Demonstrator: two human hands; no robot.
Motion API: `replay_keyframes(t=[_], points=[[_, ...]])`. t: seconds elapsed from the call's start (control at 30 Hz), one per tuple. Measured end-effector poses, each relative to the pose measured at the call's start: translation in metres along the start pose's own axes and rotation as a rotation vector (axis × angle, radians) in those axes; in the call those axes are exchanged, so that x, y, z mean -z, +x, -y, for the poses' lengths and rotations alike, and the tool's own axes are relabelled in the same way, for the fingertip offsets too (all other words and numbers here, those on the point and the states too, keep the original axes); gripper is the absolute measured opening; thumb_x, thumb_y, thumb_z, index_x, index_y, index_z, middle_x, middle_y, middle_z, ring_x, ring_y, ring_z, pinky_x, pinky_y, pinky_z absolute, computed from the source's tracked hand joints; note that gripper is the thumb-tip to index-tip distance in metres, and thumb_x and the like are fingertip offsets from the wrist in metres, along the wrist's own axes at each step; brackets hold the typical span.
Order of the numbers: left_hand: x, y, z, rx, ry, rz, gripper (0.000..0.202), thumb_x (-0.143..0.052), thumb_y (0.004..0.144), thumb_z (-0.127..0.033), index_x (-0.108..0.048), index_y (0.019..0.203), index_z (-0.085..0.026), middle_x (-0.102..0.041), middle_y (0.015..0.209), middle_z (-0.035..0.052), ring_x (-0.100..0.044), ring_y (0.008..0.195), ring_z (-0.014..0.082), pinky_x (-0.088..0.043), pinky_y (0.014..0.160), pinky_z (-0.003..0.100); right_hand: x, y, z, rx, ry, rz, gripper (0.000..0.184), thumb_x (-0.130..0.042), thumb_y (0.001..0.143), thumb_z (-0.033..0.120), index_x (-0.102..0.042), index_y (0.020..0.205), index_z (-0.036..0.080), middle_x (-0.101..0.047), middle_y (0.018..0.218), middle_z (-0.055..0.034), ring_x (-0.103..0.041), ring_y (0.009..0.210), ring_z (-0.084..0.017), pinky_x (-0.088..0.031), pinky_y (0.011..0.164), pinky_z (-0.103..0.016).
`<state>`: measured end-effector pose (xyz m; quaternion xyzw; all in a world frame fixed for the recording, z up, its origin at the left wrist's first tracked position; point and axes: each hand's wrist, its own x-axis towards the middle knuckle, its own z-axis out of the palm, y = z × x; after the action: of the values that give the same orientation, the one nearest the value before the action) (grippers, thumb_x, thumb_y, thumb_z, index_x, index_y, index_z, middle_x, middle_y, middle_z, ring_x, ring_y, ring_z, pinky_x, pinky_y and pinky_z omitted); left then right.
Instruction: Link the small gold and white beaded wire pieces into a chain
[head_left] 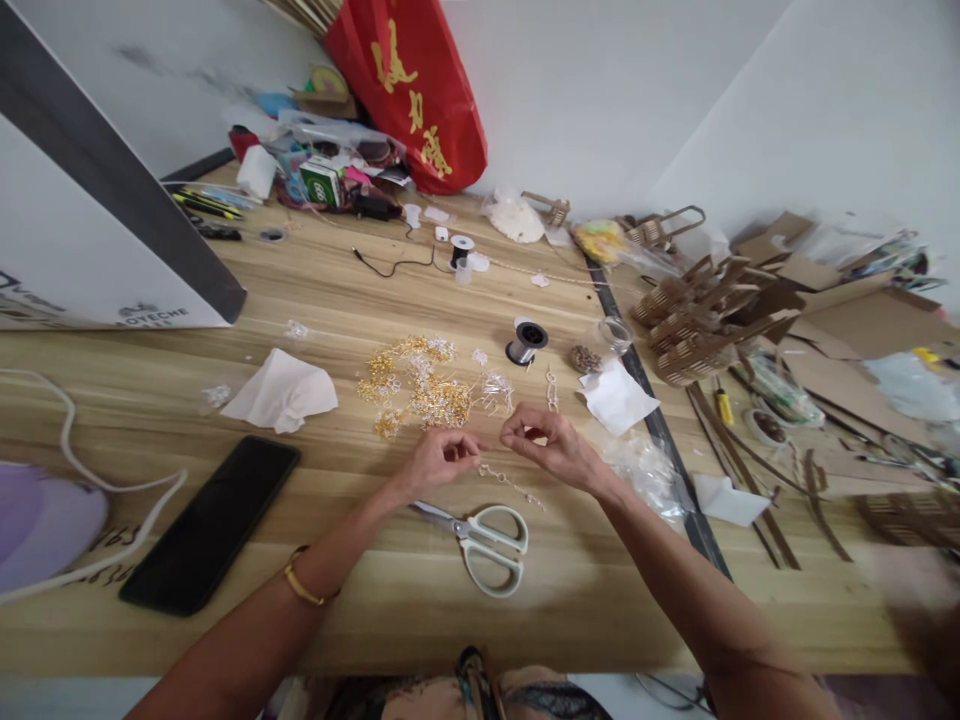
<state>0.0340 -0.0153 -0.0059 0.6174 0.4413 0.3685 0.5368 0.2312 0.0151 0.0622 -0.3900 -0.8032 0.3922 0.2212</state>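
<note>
My left hand (439, 458) is pinched shut over the wooden table (360, 290), holding one end of a thin beaded chain (510, 483) that trails down to the right. My right hand (546, 440) is also closed in a pinch just right of it, fingertips almost meeting the left hand's; what it pinches is too small to name. A pile of small gold and silver findings (420, 385) lies just beyond both hands. White-handled scissors (484, 535) lie right below the hands. A gold bangle (300, 583) sits on my left wrist.
A black phone (214, 520) lies at the left, with a crumpled tissue (281, 392) behind it. A wire spool (526, 340), a white paper piece (616, 398) and a plastic bag (645, 465) are near the right hand. Cardboard parts (705, 305) clutter the right; a red bag (412, 90) stands behind.
</note>
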Motion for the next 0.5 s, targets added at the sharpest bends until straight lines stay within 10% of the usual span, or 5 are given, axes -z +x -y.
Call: replay_keyframes(t=[0.5], points=[[-0.001,0.0,-0.004,0.103,-0.256,0.055,0.015,-0.067,0.069,-0.024,-0.059,0.064,-0.013,-0.07,0.095,0.0106,-0.064,0.084,0.0171,-0.046,0.072,0.027,-0.019,0.009,-0.028,-0.104,0.327,-0.136,0.023,-0.058,0.082,0.038,-0.06,0.079,0.015,-0.056,0.073,-0.0006,-0.051,0.068,-0.011,-0.043,0.06,-0.023]])
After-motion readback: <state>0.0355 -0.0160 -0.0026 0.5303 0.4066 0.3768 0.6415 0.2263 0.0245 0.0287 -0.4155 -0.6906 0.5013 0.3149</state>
